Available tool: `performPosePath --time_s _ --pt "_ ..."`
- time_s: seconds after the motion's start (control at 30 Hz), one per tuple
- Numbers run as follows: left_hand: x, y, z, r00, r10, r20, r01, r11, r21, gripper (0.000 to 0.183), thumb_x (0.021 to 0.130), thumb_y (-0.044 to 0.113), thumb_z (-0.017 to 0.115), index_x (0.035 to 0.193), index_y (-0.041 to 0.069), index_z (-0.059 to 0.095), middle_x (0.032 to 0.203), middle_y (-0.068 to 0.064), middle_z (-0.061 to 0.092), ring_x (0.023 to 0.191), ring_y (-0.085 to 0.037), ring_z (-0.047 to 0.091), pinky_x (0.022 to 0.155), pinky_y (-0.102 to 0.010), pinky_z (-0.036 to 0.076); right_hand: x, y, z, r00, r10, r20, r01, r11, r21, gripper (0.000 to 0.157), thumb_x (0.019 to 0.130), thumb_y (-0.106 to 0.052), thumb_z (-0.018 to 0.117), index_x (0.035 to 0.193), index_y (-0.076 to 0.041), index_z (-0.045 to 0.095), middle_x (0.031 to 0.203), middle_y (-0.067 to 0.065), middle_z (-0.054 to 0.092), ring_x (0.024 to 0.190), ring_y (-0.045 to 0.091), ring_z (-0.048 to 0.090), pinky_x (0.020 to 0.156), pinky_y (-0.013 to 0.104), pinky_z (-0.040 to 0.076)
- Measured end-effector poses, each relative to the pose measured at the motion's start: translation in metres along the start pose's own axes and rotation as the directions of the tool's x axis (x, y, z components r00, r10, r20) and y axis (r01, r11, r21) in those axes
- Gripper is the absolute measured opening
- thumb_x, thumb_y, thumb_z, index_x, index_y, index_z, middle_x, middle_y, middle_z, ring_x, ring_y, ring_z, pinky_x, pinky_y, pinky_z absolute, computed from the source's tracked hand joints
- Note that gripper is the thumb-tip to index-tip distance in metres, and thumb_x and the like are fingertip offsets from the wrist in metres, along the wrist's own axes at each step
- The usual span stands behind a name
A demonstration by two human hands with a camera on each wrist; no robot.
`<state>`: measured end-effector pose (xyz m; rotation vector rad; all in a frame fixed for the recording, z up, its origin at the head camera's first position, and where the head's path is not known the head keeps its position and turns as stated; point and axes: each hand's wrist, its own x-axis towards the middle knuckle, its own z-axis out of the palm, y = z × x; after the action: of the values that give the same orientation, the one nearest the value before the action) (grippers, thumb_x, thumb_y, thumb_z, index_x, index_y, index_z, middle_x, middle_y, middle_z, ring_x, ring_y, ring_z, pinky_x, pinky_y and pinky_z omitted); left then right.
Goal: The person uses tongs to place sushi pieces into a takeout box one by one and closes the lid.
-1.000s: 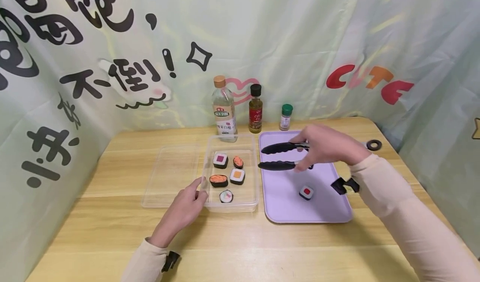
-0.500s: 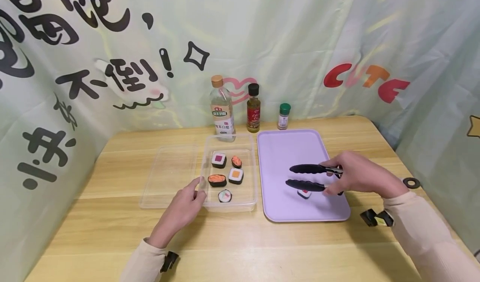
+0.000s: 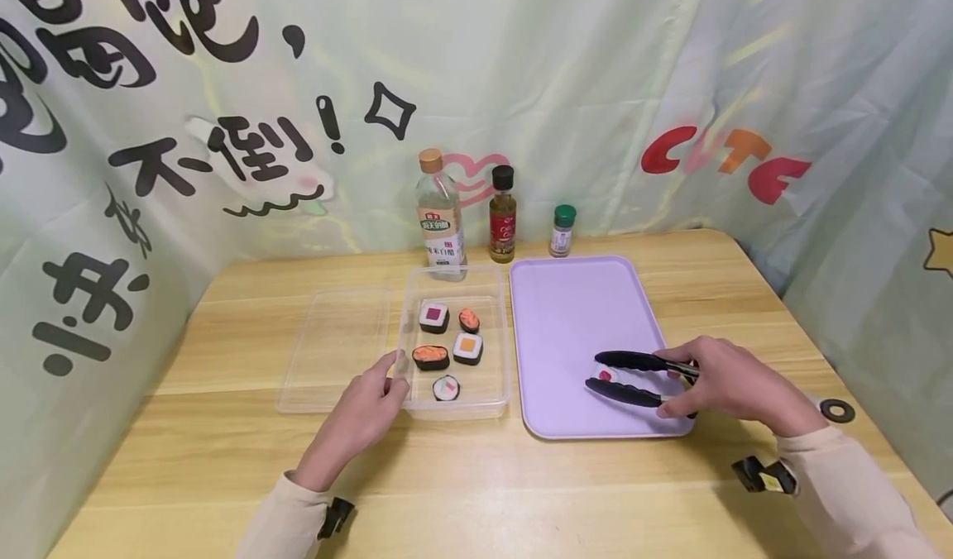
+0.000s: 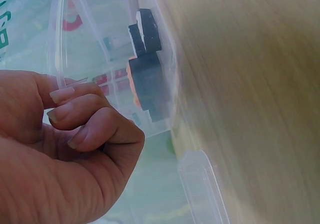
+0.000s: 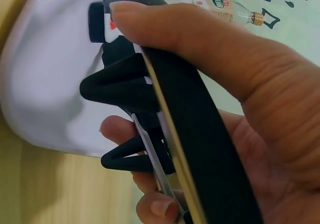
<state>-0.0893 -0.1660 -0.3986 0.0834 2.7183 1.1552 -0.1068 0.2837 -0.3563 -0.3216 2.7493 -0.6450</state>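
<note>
My left hand (image 3: 365, 410) holds the near left side of a clear plastic container (image 3: 491, 406), index finger at the rim and the other fingers curled in the left wrist view. Inside lie several sushi pieces, among them a salmon-topped one (image 3: 431, 355) and a roll with an orange centre (image 3: 467, 346). My right hand (image 3: 733, 381) grips black-tipped metal tongs (image 3: 633, 362) over the lilac tray (image 3: 573, 294). Their tips stand apart on either side of a sushi roll with a red centre (image 3: 605, 372), partly hidden by them; its dark side shows in the right wrist view.
A clear lid (image 3: 335, 352) lies left of the container. Behind stand a vinegar bottle (image 3: 441, 228), an oil bottle (image 3: 502, 216) and a green-capped spice jar (image 3: 562, 230). A printed curtain (image 3: 558, 88) encloses the table (image 3: 447, 493) at the back and sides.
My right hand has brought the tongs from the tray's upper part down and to the right, and their tips now straddle the red-centred roll. My left hand has stayed at the container.
</note>
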Motion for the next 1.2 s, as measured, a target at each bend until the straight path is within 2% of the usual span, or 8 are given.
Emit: performPosePath --time_s 0.47,0.67,0.93,1.2 --pt "0.000 0.001 -0.001 1.000 -0.001 0.005 0.001 1.000 -0.004 0.055 0.102 0.015 0.042 0.155 0.000 0.037 0.056 0.004 0.038 0.048 -0.011 0.031 0.046 -0.026 0.029 -0.001 0.003 0.001 1.000 0.018 -0.013 -0.018 1.000 0.017 0.078 0.063 -0.038 0.094 0.125 0.002 0.070 0.092 0.007 0.059 0.071 0.020 0.043 0.056 0.031 0.031" --pt "0.000 0.000 0.000 1.000 0.003 0.002 -0.003 1.000 -0.003 0.055 0.102 0.015 0.042 0.154 -0.001 0.037 0.056 0.004 0.038 0.048 -0.011 0.031 0.046 -0.026 0.029 0.000 -0.001 -0.001 1.000 -0.011 -0.029 0.012 1.000 0.024 0.076 0.063 -0.038 0.094 0.124 0.002 0.071 0.086 0.005 0.058 0.065 0.018 0.039 0.053 0.030 0.032" --pt "0.000 -0.001 0.001 1.000 0.001 -0.003 -0.001 1.000 0.000 0.055 0.102 0.015 0.042 0.154 -0.001 0.038 0.056 0.005 0.037 0.048 -0.011 0.030 0.046 -0.026 0.029 0.006 -0.015 -0.014 0.998 -0.047 -0.040 0.047 0.999 -0.006 0.073 0.064 -0.038 0.094 0.123 -0.002 0.073 0.091 0.004 0.067 0.064 0.018 0.041 0.053 0.029 0.034" --pt "0.000 -0.001 0.000 1.000 0.004 -0.002 -0.004 1.000 -0.005 0.055 0.102 0.015 0.042 0.154 -0.001 0.038 0.056 0.005 0.038 0.048 -0.011 0.030 0.046 -0.025 0.027 0.017 -0.035 -0.030 0.995 -0.101 -0.025 0.100 0.994 -0.030 0.070 0.065 -0.035 0.094 0.123 -0.001 0.073 0.091 0.002 0.066 0.066 0.017 0.043 0.053 0.029 0.035"
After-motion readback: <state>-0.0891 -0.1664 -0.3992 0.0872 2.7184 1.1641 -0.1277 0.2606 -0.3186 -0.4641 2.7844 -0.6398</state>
